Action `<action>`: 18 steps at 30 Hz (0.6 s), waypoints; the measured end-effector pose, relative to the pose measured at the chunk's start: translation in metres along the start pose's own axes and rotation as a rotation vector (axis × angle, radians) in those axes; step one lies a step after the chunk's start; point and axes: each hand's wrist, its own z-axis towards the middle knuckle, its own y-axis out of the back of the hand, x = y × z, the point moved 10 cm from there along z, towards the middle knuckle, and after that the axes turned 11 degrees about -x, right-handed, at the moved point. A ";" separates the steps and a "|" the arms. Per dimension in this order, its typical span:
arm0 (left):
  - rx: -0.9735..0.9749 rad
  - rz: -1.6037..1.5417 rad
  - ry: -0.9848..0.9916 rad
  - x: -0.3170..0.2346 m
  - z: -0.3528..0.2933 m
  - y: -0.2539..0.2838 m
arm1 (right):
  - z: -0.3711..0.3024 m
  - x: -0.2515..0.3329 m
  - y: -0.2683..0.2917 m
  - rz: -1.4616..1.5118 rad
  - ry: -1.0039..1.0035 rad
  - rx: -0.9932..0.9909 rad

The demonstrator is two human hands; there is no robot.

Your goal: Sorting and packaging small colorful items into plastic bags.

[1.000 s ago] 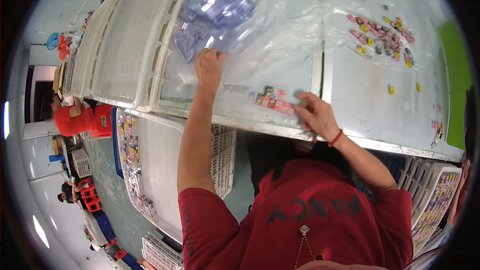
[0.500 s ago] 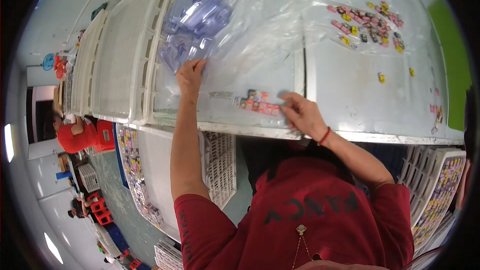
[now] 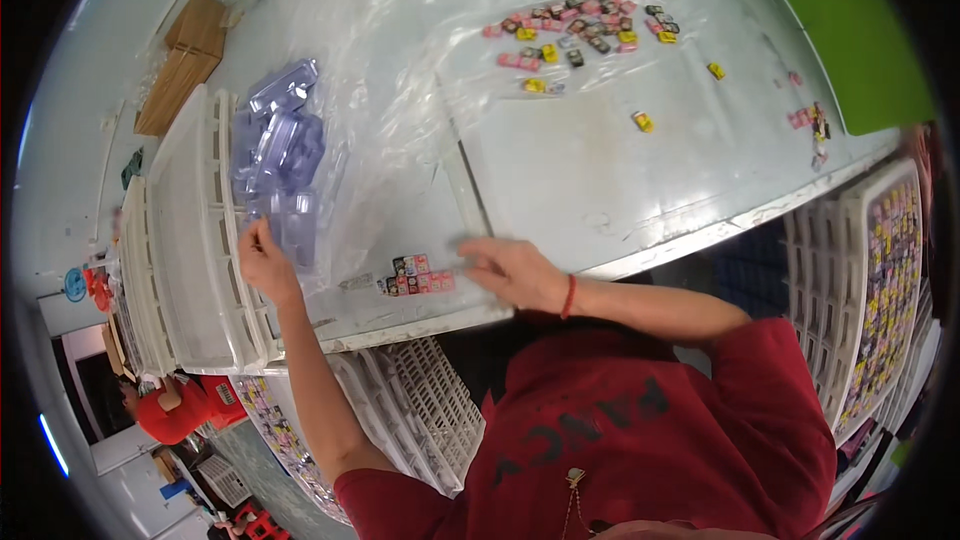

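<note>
My left hand (image 3: 266, 262) is at the near left end of a pile of clear, bluish plastic blister shells (image 3: 285, 145). Its thumb and fingertips are pinched together on the edge of one shell. To the right, my right hand (image 3: 515, 270) hovers low by the table's front edge, fingers stretched out to the left and somewhat blurred; I see nothing in it. Just left of those fingertips, a small group of pink and black square pieces (image 3: 420, 282) sits in neat rows on the table.
Loose pink, yellow and black pieces (image 3: 590, 25) lie scattered on clear plastic film across the table (image 3: 560, 175). White plastic crates (image 3: 190, 240) stand along the left. Another crate full of colourful pieces (image 3: 885, 290) is at the right. A green board (image 3: 845, 40) covers the far right corner.
The whole view has turned, shifting the table and pile leftward in the picture. My left hand remains at the pile's near end; my right hand stays beside the rows of pieces.
</note>
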 end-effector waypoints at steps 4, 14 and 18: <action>0.211 -0.425 -0.075 -0.146 -0.043 -0.035 | 0.017 -0.017 0.085 -0.041 -0.041 -0.252; 0.481 -0.533 -0.551 -0.290 -0.189 -0.080 | 0.019 -0.048 0.215 0.158 -0.244 -0.588; 0.274 -0.383 -0.447 -0.242 -0.115 -0.070 | 0.016 -0.051 0.214 0.095 -0.161 -0.601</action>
